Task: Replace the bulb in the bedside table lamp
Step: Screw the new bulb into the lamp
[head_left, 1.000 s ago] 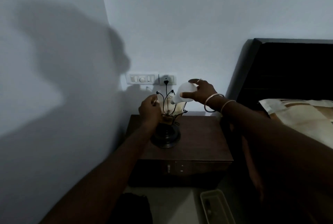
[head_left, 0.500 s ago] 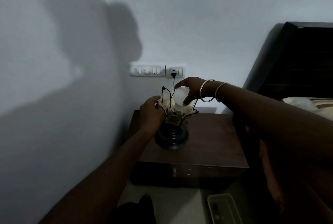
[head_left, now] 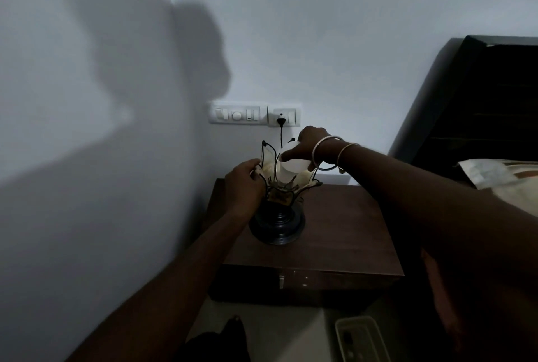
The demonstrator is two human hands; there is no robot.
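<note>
At left of centre in the frame, the left hand [head_left: 244, 184] is closed around a petal of the lamp [head_left: 278, 201], fingers clenched on the shade's edge to steady it. The lamp stands on the bedside table [head_left: 334, 233], toward its back left corner, its dark round base resting on the wood. Just right of that, the white bulb [head_left: 292, 168] sits down among the petals at frame centre, gripped from above by the right hand [head_left: 310, 146], whose fingers wrap its dome. Above, the lamp's plug [head_left: 281, 121] sits in the wall socket [head_left: 284, 117] beside the switch panel [head_left: 238, 114], so the holder may be live; a fingertip slipping onto the contacts could mean a shock. A skewed bulb could jam in its holder, and hard twisting could crack a petal or tip the lamp. No brand, label or writing can be read anywhere.
</note>
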